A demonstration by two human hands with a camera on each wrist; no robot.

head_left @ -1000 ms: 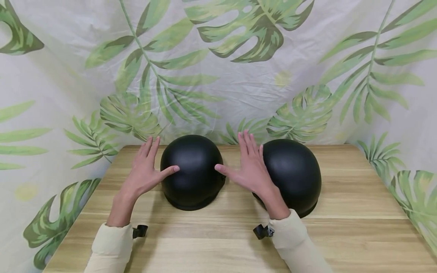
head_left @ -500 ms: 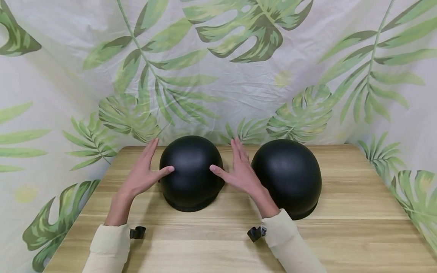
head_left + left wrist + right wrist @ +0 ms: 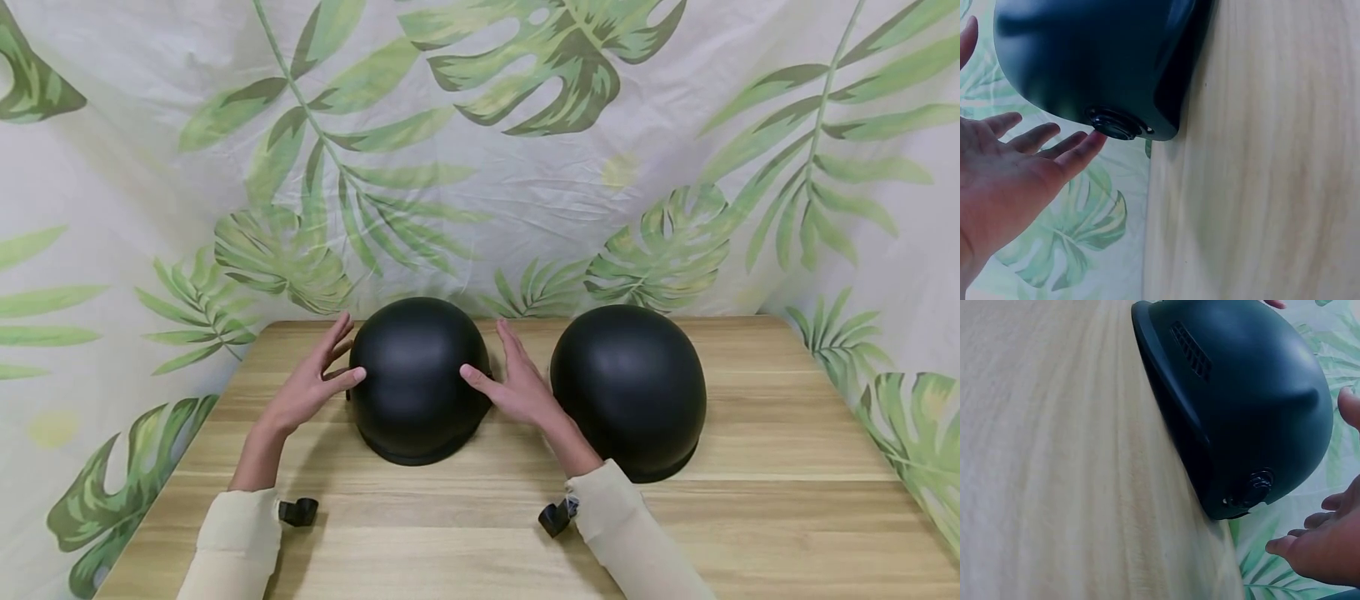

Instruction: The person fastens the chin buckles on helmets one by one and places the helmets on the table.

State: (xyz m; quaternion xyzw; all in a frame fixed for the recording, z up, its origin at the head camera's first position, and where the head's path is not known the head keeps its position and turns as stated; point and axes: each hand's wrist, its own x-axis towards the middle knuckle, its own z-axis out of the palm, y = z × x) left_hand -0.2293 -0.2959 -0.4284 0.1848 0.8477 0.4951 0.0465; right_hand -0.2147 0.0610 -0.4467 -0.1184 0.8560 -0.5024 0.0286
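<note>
Two black helmets with smooth, rounded shells rest dome up on the table. The left helmet [image 3: 420, 375] lies between the hands; the right helmet [image 3: 628, 392] is just beyond the right hand. At the left helmet's left side is the left hand [image 3: 303, 393], fingers loosely spread and thumb overlapping the shell. In the left wrist view, one fingertip is right at the helmet's round side knob [image 3: 1113, 125]. Between the helmets, the right hand [image 3: 519, 385] has its thumb extended over the left shell's edge. The right wrist view shows the helmet's slotted vent [image 3: 1191, 351] and other side knob [image 3: 1254, 489].
A wood-grain table [image 3: 450, 542] carries both helmets. Behind it and at the sides hangs a pale cloth [image 3: 540, 208] printed with green leaves. Small black devices sit at both cuffs, the left device [image 3: 298, 512] and the right device [image 3: 557, 517].
The right hand has moved left, away from the right helmet and closer to the left one. The left hand has shifted slightly left, its fingers bending a little. Both helmets have stayed in place.
</note>
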